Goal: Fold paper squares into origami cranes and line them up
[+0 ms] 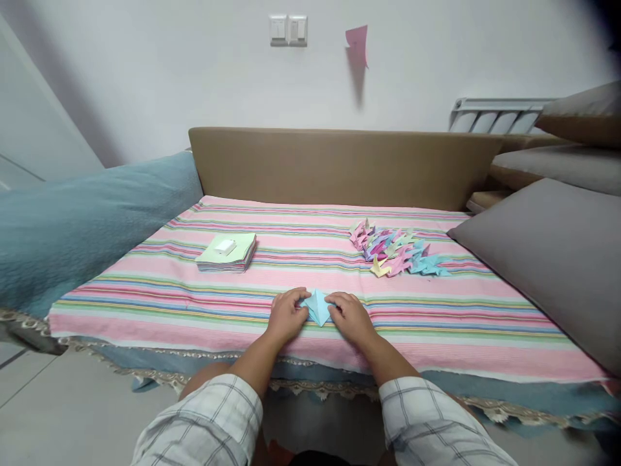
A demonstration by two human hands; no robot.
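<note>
A light blue folded origami paper lies on the striped cloth right in front of me, its creases forming a pointed diamond. My left hand pinches its left corner between thumb and fingers. On the opposite side my right hand has its thumb and fingertips closed on the right edge. Beyond my right hand lies a pile of folded paper cranes in pink, purple, yellow, green and blue. To the far left sits a stack of square paper, pale green on top, with a small white object on it.
A brown backrest runs along the wall behind the cloth. Grey cushions are piled at the right, and a blue-covered armrest borders the left. Light switches and a pink paper are on the wall.
</note>
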